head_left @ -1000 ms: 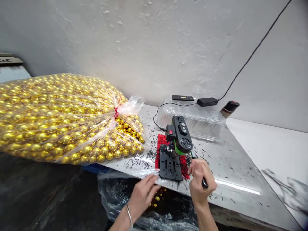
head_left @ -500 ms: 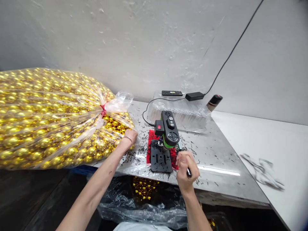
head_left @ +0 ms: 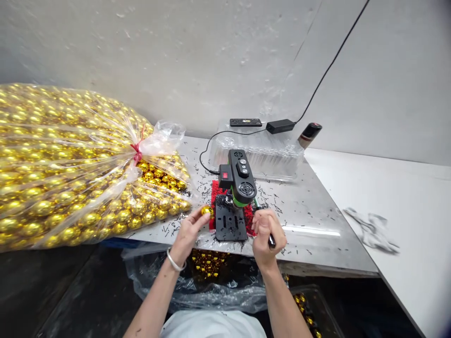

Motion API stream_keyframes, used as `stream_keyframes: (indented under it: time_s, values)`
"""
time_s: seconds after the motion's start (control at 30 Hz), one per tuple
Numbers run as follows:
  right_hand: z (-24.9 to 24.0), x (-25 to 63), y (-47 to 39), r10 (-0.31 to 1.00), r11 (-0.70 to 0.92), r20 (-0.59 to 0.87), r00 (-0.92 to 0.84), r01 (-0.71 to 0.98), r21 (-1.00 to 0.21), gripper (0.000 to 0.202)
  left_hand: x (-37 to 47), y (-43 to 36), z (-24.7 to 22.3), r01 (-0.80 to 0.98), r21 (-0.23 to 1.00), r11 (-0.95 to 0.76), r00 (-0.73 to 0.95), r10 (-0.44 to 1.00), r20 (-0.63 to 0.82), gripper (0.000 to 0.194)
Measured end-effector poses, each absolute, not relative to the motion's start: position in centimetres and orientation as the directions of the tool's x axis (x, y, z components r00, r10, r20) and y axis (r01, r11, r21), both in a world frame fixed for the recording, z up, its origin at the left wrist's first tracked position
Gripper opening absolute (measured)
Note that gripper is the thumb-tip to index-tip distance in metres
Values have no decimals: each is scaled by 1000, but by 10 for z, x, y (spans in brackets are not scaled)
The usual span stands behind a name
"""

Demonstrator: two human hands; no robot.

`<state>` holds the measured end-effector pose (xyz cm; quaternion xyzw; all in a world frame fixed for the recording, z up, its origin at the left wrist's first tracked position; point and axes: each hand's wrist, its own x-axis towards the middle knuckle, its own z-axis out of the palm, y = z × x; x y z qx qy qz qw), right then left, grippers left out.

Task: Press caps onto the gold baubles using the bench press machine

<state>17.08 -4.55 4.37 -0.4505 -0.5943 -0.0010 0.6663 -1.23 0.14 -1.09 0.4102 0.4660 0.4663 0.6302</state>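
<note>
Between the thumb and fingers of my left hand (head_left: 188,234) is a gold ball (head_left: 207,211), just left of a red mat (head_left: 213,192). My right hand (head_left: 268,234) is wrapped round the black handle (head_left: 271,241) of a tool whose thin greenish shaft points toward a small black machine (head_left: 242,176). This machine has a red switch and a green ring, and stands over a slotted black base plate (head_left: 230,225) on the mat. A large clear bag (head_left: 88,173) full of gold balls, tied with red string, lies to the left.
Small black bits litter the metal table (head_left: 310,211). Behind the machine are a clear plastic tray (head_left: 271,162), a power adapter (head_left: 280,126) and a can (head_left: 310,135). A glove-like cloth (head_left: 371,231) lies right. Gold balls (head_left: 209,264) sit in plastic below the edge.
My left hand has come out of the bag's opening and moved right and down, now with a gold ball in its fingers. My right hand stays on the handle. The view has shifted slightly.
</note>
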Motion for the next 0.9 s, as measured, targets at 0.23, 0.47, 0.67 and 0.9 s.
stream_keyframes:
  time_s: [0.23, 0.47, 0.67, 0.9]
  values:
    - [47, 174, -49, 553, 589, 803, 223, 577, -566, 31, 40, 2, -49, 70, 997, 28, 72, 997, -33, 43]
    - [43, 174, -49, 548, 601, 809, 212, 574, -557, 31, 46, 6, -58, 478, 847, -231, 81, 972, 219, 33]
    - [39, 174, -48, 530, 622, 821, 213, 561, -547, 30, 50, 6, -60, 536, 778, -328, 152, 944, 293, 32]
    - [36, 176, -49, 538, 614, 821, 193, 578, -538, 27, 44, 1, -56, 573, 708, -413, 238, 911, 338, 29]
